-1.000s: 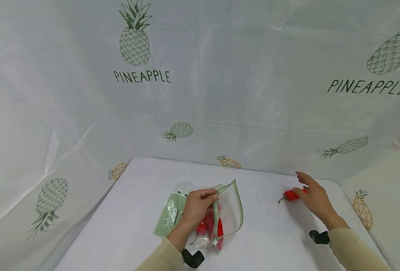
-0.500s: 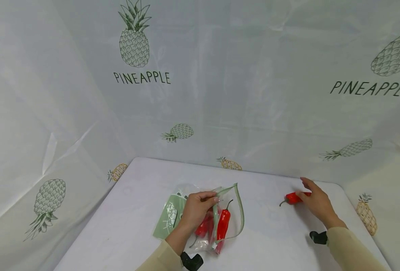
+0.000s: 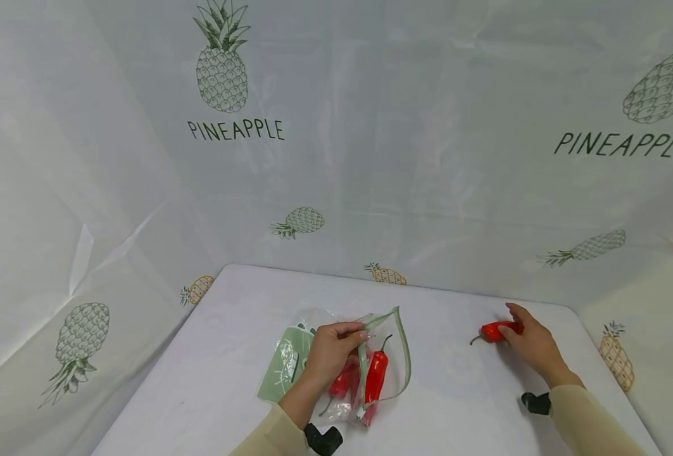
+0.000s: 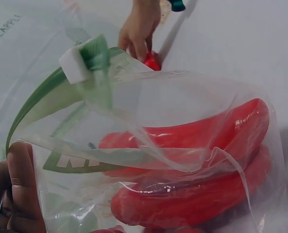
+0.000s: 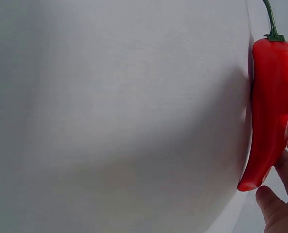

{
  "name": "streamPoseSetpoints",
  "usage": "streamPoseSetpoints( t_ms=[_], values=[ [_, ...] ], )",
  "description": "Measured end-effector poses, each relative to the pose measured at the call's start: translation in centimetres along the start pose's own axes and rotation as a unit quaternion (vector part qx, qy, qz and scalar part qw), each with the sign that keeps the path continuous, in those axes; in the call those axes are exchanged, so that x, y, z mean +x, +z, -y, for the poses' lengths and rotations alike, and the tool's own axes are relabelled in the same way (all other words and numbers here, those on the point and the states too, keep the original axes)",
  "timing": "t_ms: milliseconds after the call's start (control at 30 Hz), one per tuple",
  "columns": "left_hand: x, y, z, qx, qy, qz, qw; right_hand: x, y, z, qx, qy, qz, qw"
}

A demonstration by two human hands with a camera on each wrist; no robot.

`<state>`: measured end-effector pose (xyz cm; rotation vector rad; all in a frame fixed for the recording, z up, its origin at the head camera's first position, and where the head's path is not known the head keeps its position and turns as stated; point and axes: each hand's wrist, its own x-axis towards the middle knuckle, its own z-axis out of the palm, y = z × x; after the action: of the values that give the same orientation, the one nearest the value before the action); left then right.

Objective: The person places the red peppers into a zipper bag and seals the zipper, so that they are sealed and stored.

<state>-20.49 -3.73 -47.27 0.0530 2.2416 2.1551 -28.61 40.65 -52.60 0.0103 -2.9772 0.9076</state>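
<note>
My left hand [image 3: 329, 350] pinches the green-edged rim of a clear plastic zip bag [image 3: 406, 354], whose mouth gapes to the right. One red chili pepper [image 3: 376, 375] lies in the mouth with its green stem up. More red peppers [image 4: 177, 204] show through the film in the left wrist view, beside the bag's white slider [image 4: 75, 65]. Over at the right, my right hand [image 3: 532, 345] is at another red chili pepper [image 5: 272, 102] lying on the table. The thumb overlaps its near side; the forefinger stretches beyond it, and fingertips come right at its edge.
The white table [image 3: 216, 354] ends at a pale curtain [image 3: 404, 158] printed with pineapples, which hangs behind and at both sides. A green printed panel [image 3: 282, 364] of the bag lies flat left of my left hand.
My right hand has lowered slightly onto the pepper at the right, its forefinger coming nearer. The pepper in the bag's mouth now shows more fully. My left hand keeps its hold on the rim.
</note>
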Motion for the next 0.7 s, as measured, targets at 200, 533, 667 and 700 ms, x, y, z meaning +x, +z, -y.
streamPoseSetpoints(
  t_ms=[200,533,667,700],
  values=[
    [-0.1,0.0,-0.2,0.0,-0.008,-0.001,1.0,-0.8,-0.2,0.0,-0.002,0.002,0.005,1.0],
    [-0.3,0.0,0.0,0.0,-0.009,-0.001,1.0,-1.8,0.5,0.2,-0.003,-0.012,0.024,1.0],
    [-0.3,0.1,0.0,-0.001,-0.01,0.001,0.9999,-1.6,1.5,0.5,-0.016,-0.024,0.018,0.999],
    [-0.4,0.1,0.0,-0.002,-0.01,0.0,0.9999,-1.4,1.8,0.6,-0.018,-0.025,0.018,0.999]
  ],
)
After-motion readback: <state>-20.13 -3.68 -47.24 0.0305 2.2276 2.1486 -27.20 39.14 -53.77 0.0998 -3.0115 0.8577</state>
